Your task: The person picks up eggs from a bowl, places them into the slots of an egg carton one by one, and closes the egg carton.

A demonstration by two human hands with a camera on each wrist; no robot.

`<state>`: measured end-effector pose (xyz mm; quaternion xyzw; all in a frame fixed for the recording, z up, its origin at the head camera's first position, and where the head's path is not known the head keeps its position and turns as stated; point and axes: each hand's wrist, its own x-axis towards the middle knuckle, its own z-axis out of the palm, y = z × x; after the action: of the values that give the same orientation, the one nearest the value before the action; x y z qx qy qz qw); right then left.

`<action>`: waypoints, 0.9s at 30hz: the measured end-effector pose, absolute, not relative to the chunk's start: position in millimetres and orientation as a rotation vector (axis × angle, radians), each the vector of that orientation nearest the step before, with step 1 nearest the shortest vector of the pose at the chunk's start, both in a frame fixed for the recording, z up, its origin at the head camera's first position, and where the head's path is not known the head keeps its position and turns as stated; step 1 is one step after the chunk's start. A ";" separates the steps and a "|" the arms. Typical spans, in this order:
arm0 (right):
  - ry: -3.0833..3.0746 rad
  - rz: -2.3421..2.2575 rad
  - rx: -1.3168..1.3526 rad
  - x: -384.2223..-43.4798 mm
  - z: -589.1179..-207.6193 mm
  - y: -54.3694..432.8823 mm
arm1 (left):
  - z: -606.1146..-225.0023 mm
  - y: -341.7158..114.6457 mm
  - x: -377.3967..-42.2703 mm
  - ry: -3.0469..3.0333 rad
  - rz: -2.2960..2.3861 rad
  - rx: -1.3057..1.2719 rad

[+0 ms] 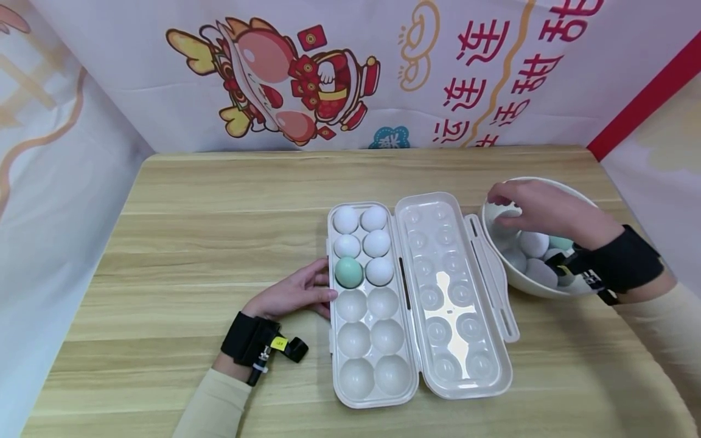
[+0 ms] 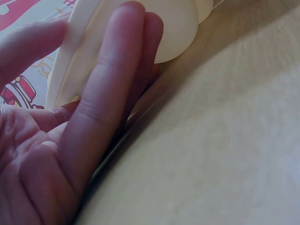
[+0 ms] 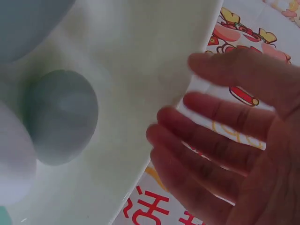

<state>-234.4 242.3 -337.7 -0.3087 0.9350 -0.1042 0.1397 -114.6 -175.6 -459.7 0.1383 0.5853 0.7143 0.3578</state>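
A white egg box (image 1: 375,395) lies unfolded on the table, its tray half on the left holding several white eggs (image 1: 376,243) and one pale green egg (image 1: 348,272) in the upper cups. My left hand (image 1: 296,292) holds the tray's left edge, thumb at the rim and fingers against the side below it, as the left wrist view (image 2: 103,93) shows. Over the left rim of a white bowl (image 1: 526,286) hovers my right hand (image 1: 547,204). Its fingers are loosely bent with nothing between them in the right wrist view. Below them in the bowl lie several eggs (image 3: 61,117), white and green.
The clear-looking lid half (image 1: 454,389) of the box lies hinged to the right of the tray, and its long handle strip (image 1: 495,274) comes close to the bowl. A printed cloth (image 1: 339,121) hangs behind the wooden table (image 1: 208,231).
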 end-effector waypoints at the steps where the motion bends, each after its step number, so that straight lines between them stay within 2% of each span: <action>1: 2.712 -0.283 -0.860 -234.6 -338.4 243.3 | -459.5 -175.6 -114.5 1.512 1.842 0.354; 14: 2.578 -0.255 -0.765 -252.0 -364.2 267.2 | -460.3 -175.3 -113.9 1.506 1.848 0.361; 27: 2.618 -0.215 -0.746 -258.3 -373.0 263.4 | -460.8 -176.1 -114.2 1.505 1.849 0.363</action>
<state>-258.3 263.4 -373.0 -0.2675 0.9386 -0.0771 0.2038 -114.2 -176.1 -460.8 0.1405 0.5830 0.7163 0.3569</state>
